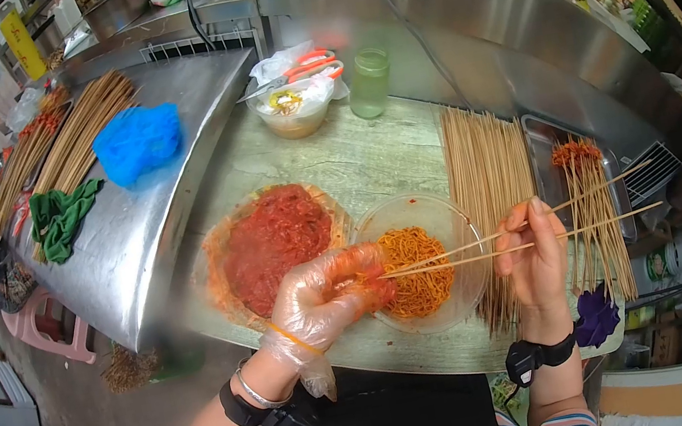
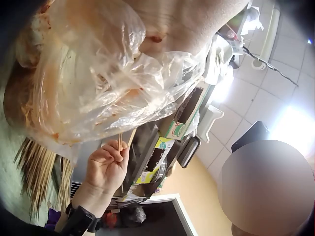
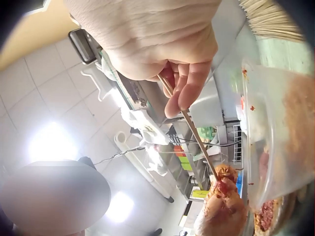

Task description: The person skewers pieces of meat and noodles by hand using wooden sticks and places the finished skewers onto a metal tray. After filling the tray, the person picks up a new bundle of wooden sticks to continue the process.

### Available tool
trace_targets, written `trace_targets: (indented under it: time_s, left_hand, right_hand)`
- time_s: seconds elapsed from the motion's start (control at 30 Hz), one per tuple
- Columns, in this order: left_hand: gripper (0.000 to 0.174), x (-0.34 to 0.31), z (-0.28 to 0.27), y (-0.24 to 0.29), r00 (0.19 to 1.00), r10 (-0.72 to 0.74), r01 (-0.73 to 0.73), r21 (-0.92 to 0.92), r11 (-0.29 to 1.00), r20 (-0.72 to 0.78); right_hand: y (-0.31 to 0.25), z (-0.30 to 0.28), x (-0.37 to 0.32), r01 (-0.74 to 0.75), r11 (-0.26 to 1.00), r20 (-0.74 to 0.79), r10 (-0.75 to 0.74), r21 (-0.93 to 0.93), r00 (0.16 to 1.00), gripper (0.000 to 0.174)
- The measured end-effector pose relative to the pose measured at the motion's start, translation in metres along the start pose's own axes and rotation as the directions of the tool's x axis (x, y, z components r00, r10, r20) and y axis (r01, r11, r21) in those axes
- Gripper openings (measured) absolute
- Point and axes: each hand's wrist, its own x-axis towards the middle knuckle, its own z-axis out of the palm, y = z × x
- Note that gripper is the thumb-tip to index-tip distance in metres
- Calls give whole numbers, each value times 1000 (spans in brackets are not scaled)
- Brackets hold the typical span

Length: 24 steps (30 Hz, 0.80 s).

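Note:
My left hand (image 1: 319, 297), in a clear plastic glove stained red, curls its fingers over the tips of two thin wooden skewers (image 1: 479, 258). A bit of red meat (image 3: 224, 187) shows between those fingers in the right wrist view. My bare right hand (image 1: 535, 256) pinches the skewers farther along, and they splay apart toward the right. Just behind the left hand lies a heap of raw red meat (image 1: 277, 235) on a plastic-lined dish. Under the skewer tips stands a clear round tub (image 1: 463, 232) holding orange seasoned shreds (image 1: 414, 277).
Bare skewers (image 1: 491, 195) lie in a bundle right of the tub. Beyond them, loaded skewers (image 1: 586, 197) rest on a metal tray (image 1: 538, 131). A white-lined bowl (image 1: 296, 120) with orange-handled scissors and a green glass (image 1: 371, 84) stand at the back. Left is a steel counter (image 1: 181, 81).

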Motion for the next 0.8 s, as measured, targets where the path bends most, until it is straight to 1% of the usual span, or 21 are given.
trace_targets:
  time_s: [0.03, 0.13, 0.17, 0.23, 0.33, 0.43, 0.53, 0.63, 0.73, 0.8]
  left_hand:
    - [33, 0, 0, -1, 1000, -8, 8, -12, 1000, -5]
    - [30, 1, 4, 3, 998, -22, 26, 69, 997, -58]
    - [28, 1, 3, 1, 999, -24, 22, -48, 999, -40]
    - [27, 2, -3, -6, 1000, -22, 19, -278, 960, -7]
    - [29, 3, -6, -7, 999, -41, 36, -196, 980, -23]
    - [31, 3, -9, -10, 999, -37, 34, -197, 980, -14]
    - [27, 4, -2, -10, 996, -4, -18, -250, 968, -85]
    - [27, 3, -4, -9, 997, -16, -6, -286, 958, -76]
    - [26, 3, -6, -16, 996, 48, -69, -307, 949, -78]
    - [26, 5, -5, -14, 990, 50, -94, -357, 929, -132]
  right_hand:
    - [-2, 1, -1, 12, 999, -6, -12, -30, 1000, 33]
    - [-10, 9, -5, 76, 989, 9, -75, -125, 997, 33]
    - [-11, 11, -6, 87, 986, 5, -87, -145, 996, 33]
    - [-11, 13, -8, 110, 977, -1, -112, -184, 994, 33]
    - [-9, 19, -11, 113, 978, -41, -122, -178, 992, 33]
    - [-3, 19, -10, 147, 978, -25, -152, -148, 988, 33]
    - [4, 20, -8, 132, 989, -53, -135, -62, 989, 33]
    - [14, 17, -6, 85, 996, -71, -83, 29, 994, 32]
    - [18, 21, -6, 19, 997, -130, -10, 70, 991, 32]
    - [13, 16, -9, 70, 996, -72, -67, 47, 995, 32]
